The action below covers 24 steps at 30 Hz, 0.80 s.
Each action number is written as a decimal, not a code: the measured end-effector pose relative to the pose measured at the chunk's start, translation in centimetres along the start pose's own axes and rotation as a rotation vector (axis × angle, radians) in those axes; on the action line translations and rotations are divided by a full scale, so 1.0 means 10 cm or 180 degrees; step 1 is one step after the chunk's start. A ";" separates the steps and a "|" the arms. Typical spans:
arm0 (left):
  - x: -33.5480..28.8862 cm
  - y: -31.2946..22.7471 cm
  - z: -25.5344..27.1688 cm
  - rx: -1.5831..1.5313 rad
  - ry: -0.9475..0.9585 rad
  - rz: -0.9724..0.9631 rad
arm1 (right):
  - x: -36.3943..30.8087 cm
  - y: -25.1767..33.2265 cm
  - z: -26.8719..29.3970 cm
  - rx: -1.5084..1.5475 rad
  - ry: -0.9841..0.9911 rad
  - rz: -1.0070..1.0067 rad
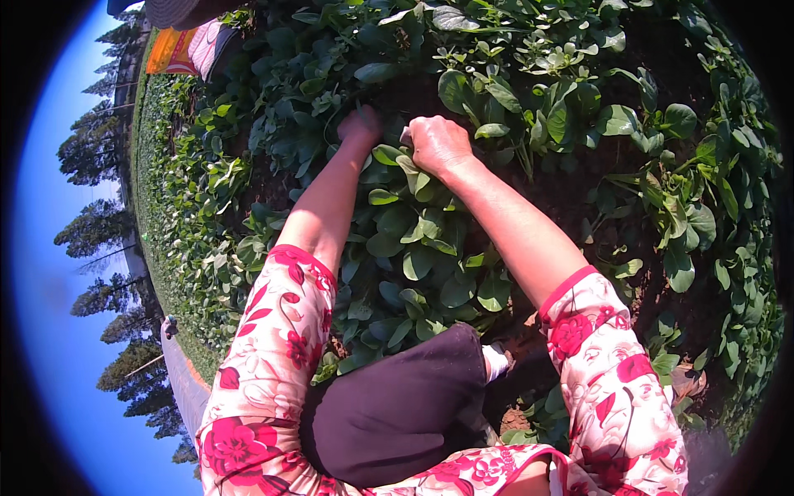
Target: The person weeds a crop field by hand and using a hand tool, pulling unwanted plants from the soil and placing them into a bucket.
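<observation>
Both my arms reach forward into a dense bed of leafy green plants (430, 240). My right hand (438, 142) is closed in a fist just above the leaves. A small pale end shows at its thumb side, but what the fingers hold is hidden. Close by on the left, my left hand (361, 126) is in shade among the stems and leaves, and its fingers are hidden. A dark gap between plants lies just beyond the two hands. Broad leaves (496, 95) stand to the right of my right hand.
My bent knee in dark cloth (397, 405) is low in the middle, beside a shoe (499, 361). At the upper left is part of another person (178, 10), next to an orange-and-yellow bag (170, 51). Crop rows (198, 207) run along the left, with trees beyond.
</observation>
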State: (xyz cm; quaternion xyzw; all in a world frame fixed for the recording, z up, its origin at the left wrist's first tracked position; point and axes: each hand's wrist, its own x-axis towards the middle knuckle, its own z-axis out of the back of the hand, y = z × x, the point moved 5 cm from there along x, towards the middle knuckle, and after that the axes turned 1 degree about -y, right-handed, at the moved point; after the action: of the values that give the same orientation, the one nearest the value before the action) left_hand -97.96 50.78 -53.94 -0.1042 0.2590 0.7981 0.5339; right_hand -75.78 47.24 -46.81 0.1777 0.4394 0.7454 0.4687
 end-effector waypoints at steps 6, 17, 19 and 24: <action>0.19 0.13 -0.16 -0.0496 -0.0347 0.0410 | 0.17 0.08 -0.12 -0.0530 0.0549 0.0029; 0.29 0.31 -0.38 -0.0997 -0.0646 0.0131 | -0.84 -0.30 0.72 -0.0703 -0.0607 -0.0754; 0.23 0.28 -0.39 -0.1123 -0.0523 0.0125 | -1.01 -0.27 0.91 -0.0758 -0.1009 -0.0851; -0.12 0.14 -0.17 -0.1282 -0.0665 -0.0259 | -1.33 -0.17 1.17 -0.0857 -0.1026 -0.1255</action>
State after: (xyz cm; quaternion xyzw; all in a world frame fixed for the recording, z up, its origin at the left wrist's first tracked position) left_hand -98.96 48.50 -54.42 -0.1357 0.0333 0.8180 0.5580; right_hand -60.27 41.87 -39.80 0.1412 0.2823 0.6537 0.6878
